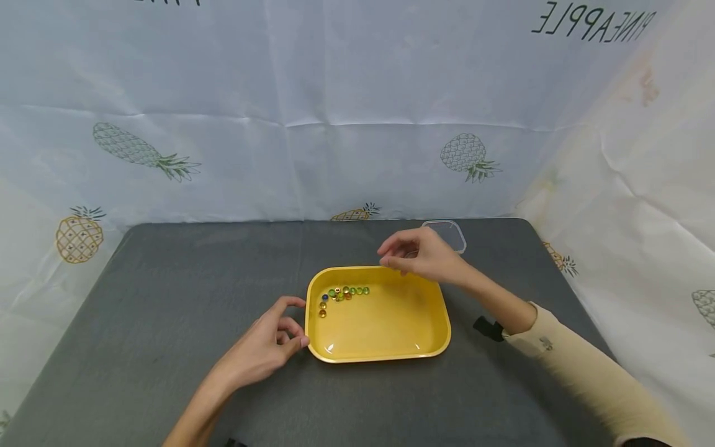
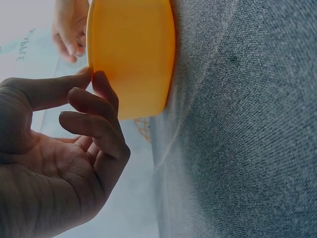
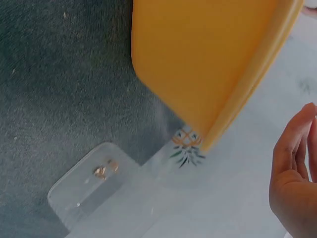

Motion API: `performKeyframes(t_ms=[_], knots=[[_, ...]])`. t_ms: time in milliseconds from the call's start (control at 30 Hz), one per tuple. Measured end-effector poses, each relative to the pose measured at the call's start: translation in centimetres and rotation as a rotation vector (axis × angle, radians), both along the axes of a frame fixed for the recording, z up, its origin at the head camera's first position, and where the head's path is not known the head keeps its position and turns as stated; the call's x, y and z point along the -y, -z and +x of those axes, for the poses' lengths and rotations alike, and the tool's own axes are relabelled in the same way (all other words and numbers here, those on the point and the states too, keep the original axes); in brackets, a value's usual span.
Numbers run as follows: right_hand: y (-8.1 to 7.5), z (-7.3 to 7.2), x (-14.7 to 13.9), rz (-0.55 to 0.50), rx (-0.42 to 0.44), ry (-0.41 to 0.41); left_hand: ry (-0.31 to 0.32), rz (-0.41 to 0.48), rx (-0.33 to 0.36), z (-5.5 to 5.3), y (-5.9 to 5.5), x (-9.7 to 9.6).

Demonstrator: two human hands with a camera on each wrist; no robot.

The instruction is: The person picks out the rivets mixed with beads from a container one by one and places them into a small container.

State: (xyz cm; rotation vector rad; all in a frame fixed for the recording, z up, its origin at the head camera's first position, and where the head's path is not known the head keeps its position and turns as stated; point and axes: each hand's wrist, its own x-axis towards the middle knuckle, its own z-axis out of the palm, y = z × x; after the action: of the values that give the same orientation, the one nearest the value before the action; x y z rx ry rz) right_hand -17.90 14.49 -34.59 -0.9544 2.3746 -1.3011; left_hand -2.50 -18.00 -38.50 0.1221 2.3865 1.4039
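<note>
As the yellow tray (image 1: 385,323) looks light and stiff, its rim suits holding; left hand (image 1: 265,343) touches its left side, not grasping; right hand (image 1: 423,254) at its far rim, hold unclear; marbles (image 1: 346,290) in its far-left portion, likely slippery, best pinched singly

Small green, amber and blue marbles (image 1: 346,290) lie in the far-left part of the level yellow tray (image 1: 385,320).

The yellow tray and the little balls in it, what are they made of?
Yellow tray: probably plastic, smooth and glossy, because its one even colour catches bright shiny spots near the corners.
Little balls: they look like shiny glass, since the green and amber ones seem see-through and glint. Clear plastic could look the same, though, so I can't be sure.
</note>
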Motion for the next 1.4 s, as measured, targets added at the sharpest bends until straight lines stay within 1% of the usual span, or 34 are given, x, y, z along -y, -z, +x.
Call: performKeyframes(t_ms=[267,567,800,1133,1400], knots=[[1.2,0.1,1.9,-0.009,0.115,-0.109,0.017,0.007,-0.017,0.1,0.1,0.1],[2.5,0.2,3.8,-0.014,0.220,-0.145,0.030,0.003,-0.017,-0.1,0.0,0.2],[2.9,0.5,4.8,-0.009,0.224,-0.188,0.030,-0.002,-0.024,-0.1,0.0,0.2],[3.7,0.3,5.7,0.012,0.267,-0.205,0.034,0.004,-0.020,-0.1,-0.1,0.3],[4.0,0.4,6.0,0.044,0.282,-0.203,0.037,0.013,-0.017,-0.2,0.0,0.4]])
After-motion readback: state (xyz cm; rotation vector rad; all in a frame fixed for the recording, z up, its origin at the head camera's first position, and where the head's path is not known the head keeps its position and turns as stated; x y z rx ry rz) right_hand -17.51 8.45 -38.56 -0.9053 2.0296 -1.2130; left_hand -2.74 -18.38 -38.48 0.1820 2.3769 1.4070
